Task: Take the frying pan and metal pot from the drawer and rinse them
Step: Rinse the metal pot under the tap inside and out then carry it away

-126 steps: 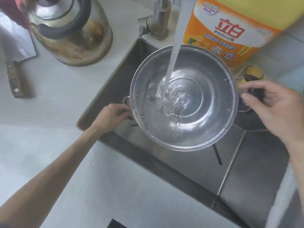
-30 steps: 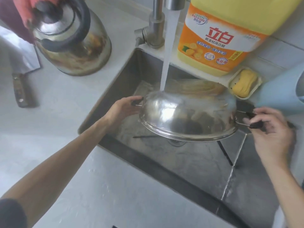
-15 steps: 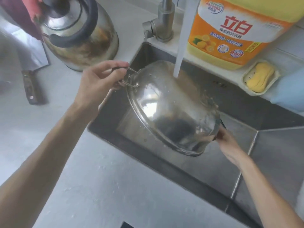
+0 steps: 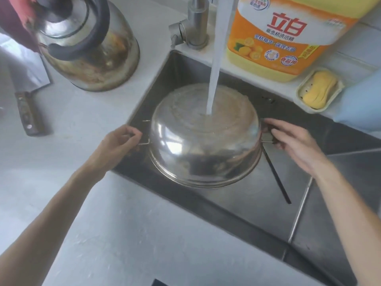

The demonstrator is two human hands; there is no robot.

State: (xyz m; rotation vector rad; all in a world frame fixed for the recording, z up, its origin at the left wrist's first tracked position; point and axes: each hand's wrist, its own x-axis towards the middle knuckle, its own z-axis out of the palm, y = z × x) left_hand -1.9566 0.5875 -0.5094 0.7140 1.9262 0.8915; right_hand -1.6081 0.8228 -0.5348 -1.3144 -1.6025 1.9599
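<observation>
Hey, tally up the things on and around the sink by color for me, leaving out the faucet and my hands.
Silver: 3, pot, kettle, cleaver
Yellow: 2, detergent jug, soap
Black: 1, chopstick
Total: 6

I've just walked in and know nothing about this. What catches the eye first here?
A shiny metal pot, turned bottom-up over the sink, takes a thick stream of tap water on its base. The left hand and right hand each grip a side handle. Behind, a big orange detergent bottle stands by the faucet, and a stained kettle sits on the counter at left.
</observation>
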